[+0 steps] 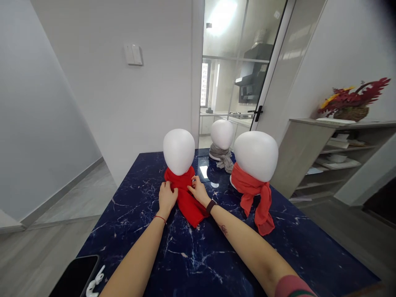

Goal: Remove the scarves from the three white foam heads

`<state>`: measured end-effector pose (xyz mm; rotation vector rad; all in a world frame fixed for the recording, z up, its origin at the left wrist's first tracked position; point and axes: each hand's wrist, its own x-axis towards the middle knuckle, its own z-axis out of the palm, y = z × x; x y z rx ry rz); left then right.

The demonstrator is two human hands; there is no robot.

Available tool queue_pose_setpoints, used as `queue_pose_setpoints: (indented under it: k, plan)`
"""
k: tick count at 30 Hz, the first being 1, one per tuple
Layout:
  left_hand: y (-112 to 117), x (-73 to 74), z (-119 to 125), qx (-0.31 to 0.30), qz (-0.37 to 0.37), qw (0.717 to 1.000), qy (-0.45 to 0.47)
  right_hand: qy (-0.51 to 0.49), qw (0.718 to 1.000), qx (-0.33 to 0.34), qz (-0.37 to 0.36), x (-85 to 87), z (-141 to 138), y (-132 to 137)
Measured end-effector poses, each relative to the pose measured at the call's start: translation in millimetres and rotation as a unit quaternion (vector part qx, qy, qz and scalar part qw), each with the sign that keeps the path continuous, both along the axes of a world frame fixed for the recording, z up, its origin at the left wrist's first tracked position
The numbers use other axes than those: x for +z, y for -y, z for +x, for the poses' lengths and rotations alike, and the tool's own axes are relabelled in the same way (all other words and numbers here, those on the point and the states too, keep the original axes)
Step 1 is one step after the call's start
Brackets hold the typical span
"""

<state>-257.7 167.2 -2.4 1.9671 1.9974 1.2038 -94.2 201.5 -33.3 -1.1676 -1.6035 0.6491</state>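
A bright red scarf (191,208) wraps the neck of a white mannequin head (179,150), its loose end lying forward on the table. My left hand (167,199) is at the scarf's left side, fingers curled on the cloth below the chin. On the other side my right hand (199,190) pinches the scarf's edge between thumb and fingers. Some fingertips are hidden against the fabric. To the right stands a larger-looking white mannequin head (256,154) with a coral scarf (254,189) knotted at its neck. Farther back, another white head (222,134) wears a grey scarf (222,154).
All the heads stand on a dark blue marbled table (192,264). A black phone (76,276) and white earbuds (95,282) lie at its near left corner. Behind are a wall and a glass door (238,62); a shelf unit (309,156) with a flower basket (351,111) is at right.
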Motion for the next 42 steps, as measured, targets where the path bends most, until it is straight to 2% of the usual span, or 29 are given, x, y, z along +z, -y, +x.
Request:
queue_pose_setpoints:
  k: [4, 8, 12, 17, 19, 20, 22, 25, 28, 31, 34, 39, 42]
  plan:
    - [2.7, 2.5, 1.4, -0.006, -0.002, 0.997, -0.076, 0.0, 1.0, -0.002, 0.004, 0.5, 0.2, 0.0]
    - [3.2, 2.1, 0.9, -0.004, -0.02, 0.996, -0.091, -0.005, 0.999, -0.03, 0.009, 1.4, 0.3, 1.1]
    - [4.3, 0.6, 0.2, 0.003, -0.005, 0.999, -0.047, -0.008, 0.998, -0.056, 0.008, 3.3, 1.1, 2.4]
    - [2.4, 0.3, -9.0, 0.081, 0.02, 0.996, 0.014, -0.019, 0.995, -0.097, 0.004, 4.8, 4.0, 1.9]
    - [2.1, 2.1, -10.7, 0.092, 0.035, 0.995, 0.028, -0.021, 0.995, -0.101, 0.002, 5.3, 4.1, 2.1]
    - [2.4, 3.2, -10.1, 0.079, 0.044, 0.995, 0.031, -0.021, 0.995, -0.097, 0.003, 5.7, 3.8, 2.4]
    - [3.3, 5.0, -6.6, 0.012, 0.059, 0.998, 0.016, -0.017, 0.996, -0.083, 0.007, 7.0, 2.5, 3.8]
    - [4.6, 5.0, 0.3, -0.073, 0.044, 0.996, -0.038, -0.015, 0.998, -0.066, 0.012, 9.8, 0.8, 7.0]
    - [4.7, 2.4, 3.7, -0.073, 0.01, 0.996, -0.042, 0.003, 0.998, -0.059, 0.016, 12.4, 0.3, 10.7]
    - [3.7, -0.7, 3.9, -0.074, 0.002, 0.997, -0.012, 0.055, 0.998, -0.013, 0.036, 12.8, -0.1, 13.4]
    - [1.5, -3.1, 1.6, -0.039, 0.011, 0.999, 0.031, 0.093, 0.994, 0.017, 0.056, 10.7, -0.5, 13.1]
    - [-5.2, -7.0, -10.7, 0.085, 0.04, 0.984, 0.149, 0.079, 0.995, -0.024, 0.052, 7.5, 0.2, 8.7]
    - [-7.8, -7.7, -14.9, 0.114, 0.051, 0.97, 0.21, 0.063, 0.996, -0.036, 0.051, 7.9, 0.3, 8.2]
